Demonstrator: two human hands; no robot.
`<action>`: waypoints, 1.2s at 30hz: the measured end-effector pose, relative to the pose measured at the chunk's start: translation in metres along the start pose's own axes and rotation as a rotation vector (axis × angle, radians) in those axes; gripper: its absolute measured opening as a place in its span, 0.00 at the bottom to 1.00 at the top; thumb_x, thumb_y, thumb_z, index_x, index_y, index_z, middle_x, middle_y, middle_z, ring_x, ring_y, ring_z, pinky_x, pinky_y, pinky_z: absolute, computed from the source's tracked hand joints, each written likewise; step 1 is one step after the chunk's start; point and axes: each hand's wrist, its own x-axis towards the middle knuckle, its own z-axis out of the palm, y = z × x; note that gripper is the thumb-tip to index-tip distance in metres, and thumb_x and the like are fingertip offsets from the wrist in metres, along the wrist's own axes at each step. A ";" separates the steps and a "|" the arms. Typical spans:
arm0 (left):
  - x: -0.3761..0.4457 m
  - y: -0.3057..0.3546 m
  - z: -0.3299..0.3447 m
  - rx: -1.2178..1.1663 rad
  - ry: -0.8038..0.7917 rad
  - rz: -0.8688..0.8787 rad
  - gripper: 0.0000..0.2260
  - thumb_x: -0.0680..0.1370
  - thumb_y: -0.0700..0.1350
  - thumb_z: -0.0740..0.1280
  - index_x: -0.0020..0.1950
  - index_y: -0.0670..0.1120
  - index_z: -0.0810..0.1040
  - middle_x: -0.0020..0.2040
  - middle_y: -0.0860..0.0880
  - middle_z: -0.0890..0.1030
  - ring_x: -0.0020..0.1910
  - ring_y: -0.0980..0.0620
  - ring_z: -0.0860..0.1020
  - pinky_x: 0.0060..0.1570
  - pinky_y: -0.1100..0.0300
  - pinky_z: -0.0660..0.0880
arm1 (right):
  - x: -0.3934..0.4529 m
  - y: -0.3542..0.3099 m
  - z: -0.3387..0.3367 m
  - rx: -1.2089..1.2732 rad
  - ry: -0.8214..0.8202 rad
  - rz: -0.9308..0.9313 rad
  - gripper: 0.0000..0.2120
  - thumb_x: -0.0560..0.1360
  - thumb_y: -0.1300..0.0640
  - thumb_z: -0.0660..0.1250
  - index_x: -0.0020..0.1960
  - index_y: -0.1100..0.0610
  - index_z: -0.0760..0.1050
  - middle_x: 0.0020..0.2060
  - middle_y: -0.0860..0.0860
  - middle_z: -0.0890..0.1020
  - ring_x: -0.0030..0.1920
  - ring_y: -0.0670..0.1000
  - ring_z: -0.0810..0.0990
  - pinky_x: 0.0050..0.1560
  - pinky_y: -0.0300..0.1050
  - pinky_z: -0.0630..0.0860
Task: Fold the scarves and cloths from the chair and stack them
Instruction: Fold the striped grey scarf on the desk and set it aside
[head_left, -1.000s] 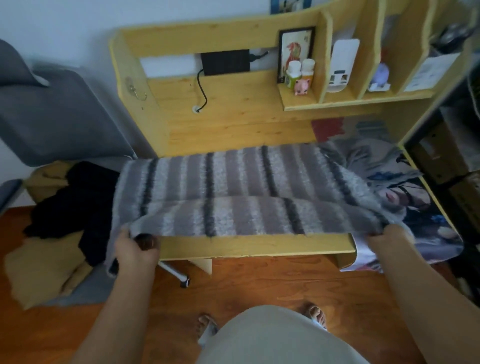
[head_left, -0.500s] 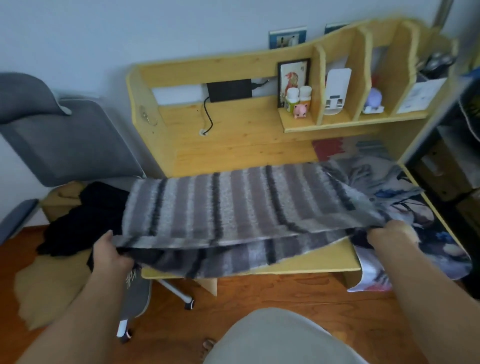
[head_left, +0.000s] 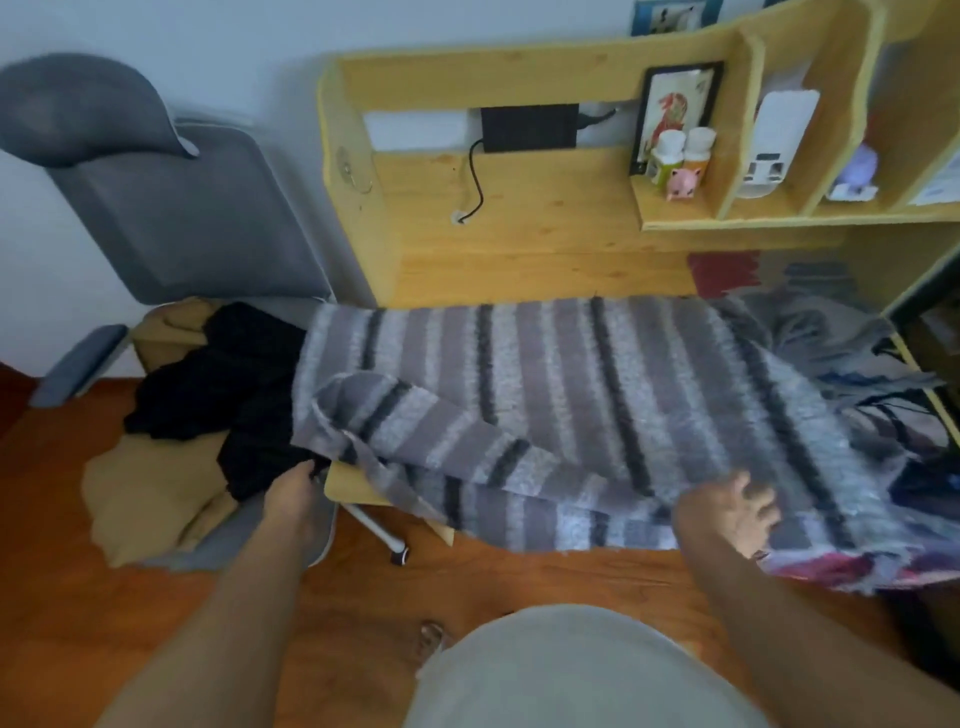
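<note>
A grey striped scarf (head_left: 597, 395) lies along the front of the wooden desk (head_left: 519, 260). Its left end is flopped back over itself, and its near edge hangs past the desk front. My left hand (head_left: 291, 499) reaches to the scarf's left end, where that meets a black cloth (head_left: 223, 384). The fingertips are hidden there. My right hand (head_left: 727, 512) rests with spread fingers on the scarf's near edge at the right. The black cloth and a tan cloth (head_left: 140, 493) lie heaped on the seat of the grey chair (head_left: 171, 218).
A printed mat (head_left: 883, 566) lies under the scarf's right end and hangs over the desk front. Shelves at the back right hold a framed picture (head_left: 675, 109), bottles (head_left: 680, 150) and a pink figure. A black cable (head_left: 475, 176) hangs at the desk's back. The floor is wood.
The scarf's left end has dropped and flopped over onto the desk. My left hand moved right toward the desk corner. My right hand's fingers have spread on the scarf edge.
</note>
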 end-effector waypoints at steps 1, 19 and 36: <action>-0.003 -0.002 0.001 0.002 -0.010 0.005 0.11 0.86 0.46 0.61 0.49 0.42 0.77 0.44 0.45 0.76 0.49 0.44 0.76 0.53 0.50 0.74 | -0.019 -0.012 0.011 -0.051 -0.129 -0.208 0.26 0.75 0.61 0.64 0.72 0.60 0.66 0.72 0.62 0.65 0.70 0.63 0.61 0.69 0.59 0.64; 0.001 0.013 -0.045 0.231 0.411 0.368 0.08 0.84 0.42 0.59 0.50 0.41 0.75 0.39 0.42 0.77 0.35 0.44 0.75 0.36 0.52 0.74 | -0.043 -0.049 0.082 -0.514 -0.527 -0.639 0.50 0.75 0.31 0.64 0.82 0.52 0.39 0.81 0.53 0.53 0.78 0.59 0.57 0.76 0.58 0.58; 0.036 -0.070 -0.068 -0.821 0.159 -0.114 0.11 0.86 0.43 0.55 0.57 0.44 0.77 0.52 0.46 0.80 0.45 0.47 0.80 0.42 0.52 0.80 | -0.046 0.056 0.080 -0.185 -0.615 -0.343 0.13 0.72 0.54 0.73 0.55 0.55 0.79 0.50 0.56 0.80 0.52 0.59 0.80 0.53 0.51 0.78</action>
